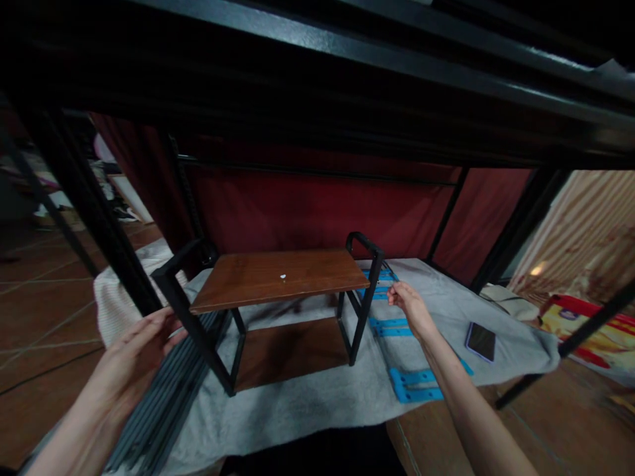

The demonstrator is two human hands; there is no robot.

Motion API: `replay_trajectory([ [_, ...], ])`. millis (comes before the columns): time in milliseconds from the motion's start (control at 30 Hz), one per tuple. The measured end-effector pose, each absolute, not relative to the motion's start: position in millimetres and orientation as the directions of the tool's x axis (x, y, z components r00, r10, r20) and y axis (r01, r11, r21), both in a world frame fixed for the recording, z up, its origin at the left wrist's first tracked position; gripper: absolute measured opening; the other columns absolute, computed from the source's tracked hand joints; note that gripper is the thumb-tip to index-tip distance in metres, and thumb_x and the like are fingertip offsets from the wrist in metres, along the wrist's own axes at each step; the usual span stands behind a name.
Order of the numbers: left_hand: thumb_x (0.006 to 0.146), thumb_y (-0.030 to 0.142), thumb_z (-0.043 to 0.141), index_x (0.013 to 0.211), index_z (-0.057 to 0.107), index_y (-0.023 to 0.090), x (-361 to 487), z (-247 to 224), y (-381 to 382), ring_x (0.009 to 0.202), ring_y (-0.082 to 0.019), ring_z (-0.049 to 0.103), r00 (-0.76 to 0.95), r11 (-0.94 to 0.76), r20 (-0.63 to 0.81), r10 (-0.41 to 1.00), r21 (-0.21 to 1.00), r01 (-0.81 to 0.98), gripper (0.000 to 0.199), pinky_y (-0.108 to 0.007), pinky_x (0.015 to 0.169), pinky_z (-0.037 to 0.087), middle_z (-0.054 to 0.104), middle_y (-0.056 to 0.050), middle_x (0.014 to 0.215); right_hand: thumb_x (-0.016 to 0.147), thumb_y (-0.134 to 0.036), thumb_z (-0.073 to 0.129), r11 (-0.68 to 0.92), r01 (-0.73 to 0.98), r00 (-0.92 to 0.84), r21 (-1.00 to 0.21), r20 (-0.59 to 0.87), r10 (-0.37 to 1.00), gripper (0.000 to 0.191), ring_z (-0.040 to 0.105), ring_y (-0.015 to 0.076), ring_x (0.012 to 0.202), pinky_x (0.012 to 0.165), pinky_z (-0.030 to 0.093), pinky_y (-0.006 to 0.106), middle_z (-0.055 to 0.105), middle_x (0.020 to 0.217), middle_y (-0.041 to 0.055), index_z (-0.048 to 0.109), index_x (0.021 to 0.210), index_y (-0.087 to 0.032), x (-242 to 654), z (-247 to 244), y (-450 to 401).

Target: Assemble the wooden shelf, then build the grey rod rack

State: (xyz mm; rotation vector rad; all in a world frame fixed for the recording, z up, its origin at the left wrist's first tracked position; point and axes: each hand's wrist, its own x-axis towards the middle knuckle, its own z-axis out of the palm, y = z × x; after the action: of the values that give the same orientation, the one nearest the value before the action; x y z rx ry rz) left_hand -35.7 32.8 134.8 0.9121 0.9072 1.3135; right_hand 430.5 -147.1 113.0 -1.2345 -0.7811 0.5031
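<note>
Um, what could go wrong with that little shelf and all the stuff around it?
The phone lies near the front edge of the grey cloth, so a careless sweep of the right hand might knock it off. The left hand is close to the dark rods; bumping them could make them shift. And the black beam crosses overhead, so leaning in fast might mean a bonked head.

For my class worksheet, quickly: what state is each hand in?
Left hand: open, beside the black metal shelf frame; contact unclear.
Right hand: curled closed; whether it holds something small cannot be told.
</note>
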Motion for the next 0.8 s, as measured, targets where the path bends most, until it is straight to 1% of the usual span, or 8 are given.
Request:
replay_trajectory([
  [67, 0.07, 0.018, 0.074, 0.091, 0.072, 0.019, -36.0, 123.8, 29.5, 0.095, -0.016, 0.065, 0.055, 0.017, 0.007, 0.998, 0.902, -0.43, 0.021, -0.021, 0.074, 0.058, 0.073, -0.002, 0.102, 0.069, -0.05, 0.07, 0.262, 0.075, 0.647, -0.962, 0.247, 0.721, 0.032, 0.053, 0.0116, 0.06, 0.061, 0.045, 0.026, 0.063, 0.074, 0.0003, 0.062, 0.074, -0.019, 428.4, 109.6, -151.7],
  [200, 0.064, 0.028, 0.082, 0.09, 0.072, 0.016, -33.0, 111.7, 16.6, 0.092, -0.017, 0.065, 0.033, -0.06, 0.08, 0.996, 0.914, -0.401, 0.03, -0.022, 0.076, 0.057, 0.073, -0.005, 0.097, 0.068, -0.039, 0.071, 0.205, 0.085, 0.638, -0.975, 0.212, 0.74, 0.028, 0.055, 0.0115, 0.063, 0.064, 0.047, 0.027, 0.067, 0.085, 0.0013, 0.064, 0.087, -0.02, 425.0, 104.5, -159.6],
  [300, 0.065, 0.035, 0.081, 0.091, 0.072, 0.015, -31.3, 107.2, 8.0, 0.091, -0.017, 0.065, 0.014, -0.119, 0.131, 0.991, 0.934, -0.338, 0.033, -0.023, 0.077, 0.055, 0.072, -0.005, 0.096, 0.069, -0.04, 0.072, 0.183, 0.09, 0.643, -0.979, 0.198, 0.74, 0.03, 0.056, 0.0114, 0.065, 0.065, 0.048, 0.027, 0.067, 0.088, 0.0019, 0.064, 0.09, -0.02, 424.9, 100.5, -164.6],
  [433, 0.069, 0.041, 0.078, 0.096, 0.072, 0.015, -34.1, 97.5, 0.1, 0.095, -0.02, 0.065, 0.013, -0.171, 0.179, 0.984, 0.959, -0.227, 0.039, -0.026, 0.076, 0.053, 0.071, -0.009, 0.1, 0.07, -0.043, 0.074, 0.185, 0.067, 0.657, -0.981, 0.182, 0.732, 0.031, 0.057, 0.0117, 0.067, 0.066, 0.048, 0.026, 0.067, 0.088, 0.0022, 0.065, 0.09, -0.02, 425.1, 88.8, -171.4],
  [600, 0.064, 0.047, 0.078, 0.097, 0.071, 0.014, -39.4, 68.7, -4.2, 0.091, -0.022, 0.064, 0.034, -0.103, 0.105, 0.994, 0.993, -0.056, 0.047, -0.029, 0.072, 0.052, 0.07, -0.01, 0.1, 0.067, -0.043, 0.076, 0.115, 0.023, 0.656, -0.993, 0.102, 0.748, 0.033, 0.058, 0.0113, 0.065, 0.065, 0.049, 0.025, 0.068, 0.087, 0.0024, 0.066, 0.088, -0.019, 419.7, 61.1, -179.6],
  [700, 0.066, 0.045, 0.074, 0.095, 0.07, 0.015, -40.8, 36.7, -3.2, 0.087, -0.021, 0.063, 0.041, -0.046, 0.046, 0.998, 0.999, 0.001, 0.042, -0.03, 0.072, 0.05, 0.069, -0.009, 0.094, 0.066, -0.045, 0.076, 0.071, 0.0, 0.66, -0.997, 0.053, 0.75, 0.036, 0.059, 0.0118, 0.065, 0.064, 0.05, 0.025, 0.068, 0.087, 0.0029, 0.066, 0.089, -0.019, 418.3, 41.8, -183.5],
  [800, 0.065, 0.037, 0.073, 0.087, 0.069, 0.016, -39.1, -1.5, -3.8, 0.076, -0.021, 0.063, 0.036, 0.053, -0.054, 0.998, 0.998, 0.044, 0.031, -0.031, 0.067, 0.049, 0.069, -0.008, 0.084, 0.065, -0.044, 0.076, 0.039, -0.017, 0.668, -0.999, 0.017, 0.744, 0.036, 0.059, 0.0116, 0.064, 0.063, 0.05, 0.025, 0.069, 0.086, 0.0023, 0.066, 0.09, -0.019, 419.1, 24.0, -186.9],
])
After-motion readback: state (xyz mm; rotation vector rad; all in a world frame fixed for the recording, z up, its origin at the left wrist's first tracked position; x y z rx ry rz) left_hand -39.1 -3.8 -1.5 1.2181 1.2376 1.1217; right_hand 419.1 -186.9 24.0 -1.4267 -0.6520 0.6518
